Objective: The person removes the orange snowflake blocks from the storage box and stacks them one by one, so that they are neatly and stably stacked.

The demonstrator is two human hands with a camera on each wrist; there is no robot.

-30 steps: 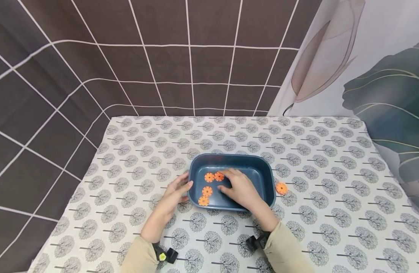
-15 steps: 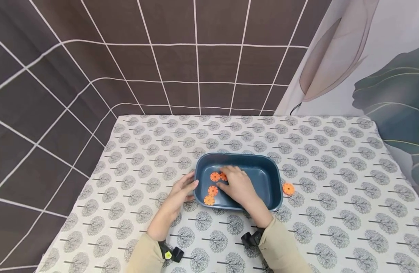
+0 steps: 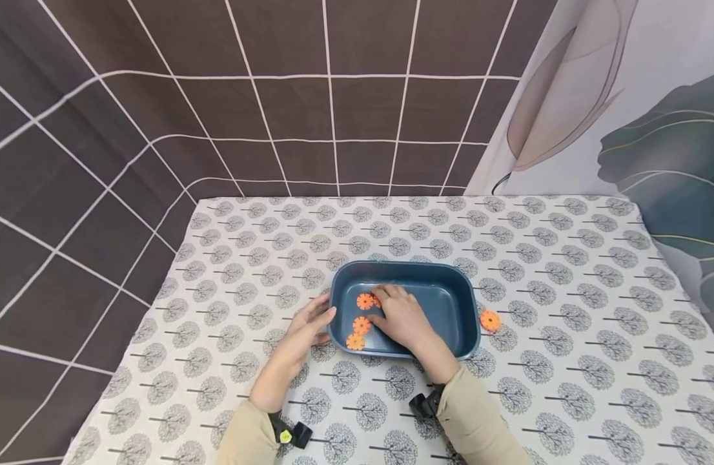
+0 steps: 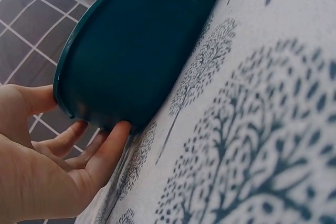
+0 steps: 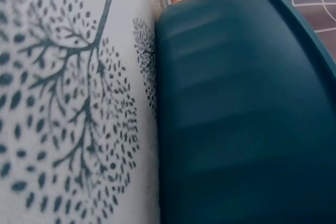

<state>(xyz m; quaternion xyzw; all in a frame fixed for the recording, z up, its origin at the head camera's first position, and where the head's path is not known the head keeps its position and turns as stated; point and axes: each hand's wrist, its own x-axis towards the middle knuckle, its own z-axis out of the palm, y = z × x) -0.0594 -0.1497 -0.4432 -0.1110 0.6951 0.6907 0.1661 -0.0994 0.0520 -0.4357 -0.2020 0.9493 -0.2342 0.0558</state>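
A dark blue rectangular plastic basin (image 3: 438, 274) stands on the cloth. My left hand (image 3: 299, 329) holds its left end; in the left wrist view the thumb of that hand (image 4: 47, 166) reaches the rim while the fingertips rest against the outer wall. My right hand (image 3: 403, 320) reaches down inside, fingers over a notched orange disc (image 3: 376, 301) that they partly cover, thumb held apart from it. Left of these fingers lie more such discs: one (image 3: 365, 301) beside the covered one, and two overlapping, an upper disc (image 3: 361, 325) and a lower disc (image 3: 355, 341). The right fingertips are hidden.
Another orange disc (image 3: 490, 320) lies on the cloth, just outside the basin's right end. The tree-print tablecloth (image 3: 566, 387) covers the table. Behind and to the left hangs a dark gridded curtain (image 3: 299, 110); a leaf-print curtain (image 3: 566, 110) hangs at the right.
The right hand has shifted slightly left inside the basin, its fingers covering more of the orange disc and the thumb nearer the left discs. The left hand stays at the basin's end.
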